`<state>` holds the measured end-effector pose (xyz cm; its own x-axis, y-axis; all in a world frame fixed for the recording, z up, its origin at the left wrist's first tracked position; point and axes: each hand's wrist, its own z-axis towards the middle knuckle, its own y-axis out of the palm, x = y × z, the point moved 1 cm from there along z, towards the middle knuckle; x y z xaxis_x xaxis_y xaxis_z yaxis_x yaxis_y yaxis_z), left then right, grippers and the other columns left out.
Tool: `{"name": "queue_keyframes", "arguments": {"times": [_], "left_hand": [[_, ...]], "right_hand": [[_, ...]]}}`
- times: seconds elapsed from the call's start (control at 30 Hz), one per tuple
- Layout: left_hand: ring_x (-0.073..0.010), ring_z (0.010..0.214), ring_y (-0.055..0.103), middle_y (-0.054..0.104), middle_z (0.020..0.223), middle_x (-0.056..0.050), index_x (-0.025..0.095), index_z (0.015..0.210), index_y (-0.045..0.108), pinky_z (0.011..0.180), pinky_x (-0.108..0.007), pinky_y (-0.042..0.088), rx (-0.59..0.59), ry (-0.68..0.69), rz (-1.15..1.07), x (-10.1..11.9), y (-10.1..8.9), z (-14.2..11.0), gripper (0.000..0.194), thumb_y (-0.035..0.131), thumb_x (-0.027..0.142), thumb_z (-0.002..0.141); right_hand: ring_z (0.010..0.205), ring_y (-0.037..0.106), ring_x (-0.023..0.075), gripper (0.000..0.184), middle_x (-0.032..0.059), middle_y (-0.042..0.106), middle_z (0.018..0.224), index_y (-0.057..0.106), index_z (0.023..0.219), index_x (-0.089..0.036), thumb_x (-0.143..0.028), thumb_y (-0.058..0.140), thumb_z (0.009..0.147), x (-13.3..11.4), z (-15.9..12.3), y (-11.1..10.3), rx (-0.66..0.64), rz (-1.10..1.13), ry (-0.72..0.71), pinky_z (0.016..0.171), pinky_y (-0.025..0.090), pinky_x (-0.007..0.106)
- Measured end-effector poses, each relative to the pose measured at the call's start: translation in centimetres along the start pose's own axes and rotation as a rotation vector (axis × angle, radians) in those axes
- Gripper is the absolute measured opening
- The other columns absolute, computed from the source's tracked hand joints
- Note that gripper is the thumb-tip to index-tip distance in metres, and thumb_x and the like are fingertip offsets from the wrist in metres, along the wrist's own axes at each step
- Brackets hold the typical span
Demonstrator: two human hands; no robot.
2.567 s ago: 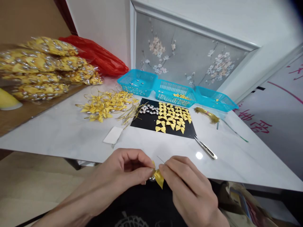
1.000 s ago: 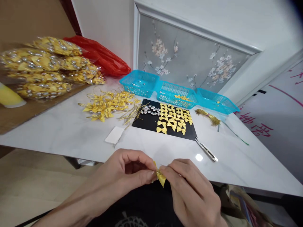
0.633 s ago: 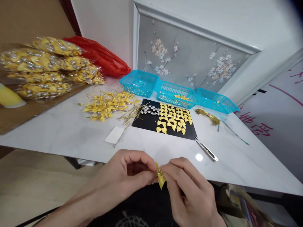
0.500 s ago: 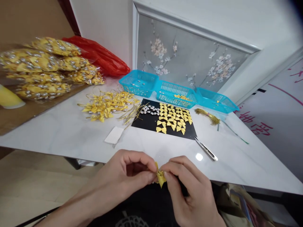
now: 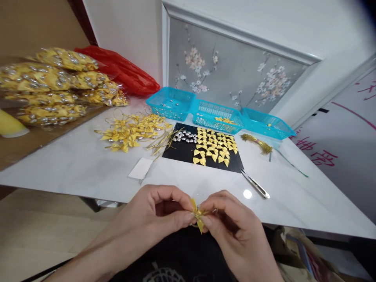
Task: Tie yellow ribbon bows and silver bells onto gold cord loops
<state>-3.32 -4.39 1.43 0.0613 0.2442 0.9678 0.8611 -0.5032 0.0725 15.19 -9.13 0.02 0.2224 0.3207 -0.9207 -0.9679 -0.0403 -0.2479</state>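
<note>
A yellow ribbon bow [image 5: 200, 224] is pinched between my two hands, in front of the table's near edge. My left hand [image 5: 164, 213] grips its left side between thumb and forefinger. From the other side my right hand [image 5: 235, 225] pinches the bow near its middle, where a thin gold tie seems to run. Fingertips cover much of the knot. Beyond my hands, rows of yellow bows [image 5: 211, 149] lie on a black mat [image 5: 179, 156], with silver beads [image 5: 185, 136] at its upper left. Loose gold ties [image 5: 161, 143] lie beside the mat.
Small scissors or snips [image 5: 255, 183] lie right of the mat, near a bundle of gold ties [image 5: 257, 143]. Blue baskets [image 5: 217, 123] stand along the wall. Left are a pile of finished bows [image 5: 126, 131], a white card [image 5: 140, 169], filled plastic bags [image 5: 53, 92] and a red bag [image 5: 117, 68].
My right fingers have shifted on the bow, and its yellow loops now show more spread, with a thin strand visible at the right fingertips. My left hand keeps its pinch.
</note>
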Motion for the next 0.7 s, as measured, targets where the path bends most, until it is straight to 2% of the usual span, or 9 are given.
{"name": "queue_keyframes", "arguments": {"times": [0.13, 0.33, 0.5, 0.7], "left_hand": [[-0.0121, 0.072, 0.064, 0.075, 0.075, 0.003, 0.022, 0.080, 0.076, 0.066, -0.018, 0.048, 0.036, 0.007, 0.024, 0.19, 0.00, 0.06, 0.005, 0.078, 0.025, 0.077], [-0.0127, 0.071, 0.064, 0.076, 0.075, 0.003, 0.023, 0.078, 0.078, 0.067, -0.019, 0.049, 0.057, 0.044, 0.091, 0.37, 0.20, -0.02, 0.004, 0.076, 0.026, 0.078], [-0.0130, 0.071, 0.065, 0.076, 0.073, 0.002, 0.023, 0.076, 0.079, 0.066, -0.019, 0.049, 0.085, 0.016, 0.043, 0.23, 0.26, -0.19, 0.005, 0.078, 0.027, 0.077], [-0.0119, 0.071, 0.062, 0.073, 0.073, 0.002, 0.022, 0.074, 0.078, 0.065, -0.018, 0.046, 0.105, 0.007, -0.009, 0.07, 0.03, -0.27, 0.003, 0.080, 0.025, 0.075]], "right_hand": [[0.071, 0.064, 0.0103, 0.017, -0.0003, 0.064, 0.085, 0.070, 0.097, -0.025, -0.013, 0.061, 0.090, -0.04, -0.05, -0.05, -0.014, -0.021, 0.005, 0.062, 0.052, 0.019], [0.065, 0.063, 0.0110, 0.013, 0.0019, 0.065, 0.080, 0.071, 0.095, -0.021, -0.017, 0.059, 0.092, -0.33, -0.04, 0.05, 0.040, -0.050, -0.036, 0.055, 0.052, 0.020], [0.070, 0.068, 0.0116, 0.023, 0.0023, 0.068, 0.085, 0.073, 0.103, -0.022, -0.009, 0.059, 0.091, -0.34, -0.08, -0.37, 0.014, -0.163, -0.156, 0.061, 0.058, 0.020], [0.077, 0.069, 0.0116, 0.022, 0.0045, 0.069, 0.091, 0.073, 0.102, -0.018, -0.004, 0.061, 0.090, -0.18, -0.35, -0.54, 0.073, -0.337, -0.308, 0.064, 0.059, 0.018]]}}
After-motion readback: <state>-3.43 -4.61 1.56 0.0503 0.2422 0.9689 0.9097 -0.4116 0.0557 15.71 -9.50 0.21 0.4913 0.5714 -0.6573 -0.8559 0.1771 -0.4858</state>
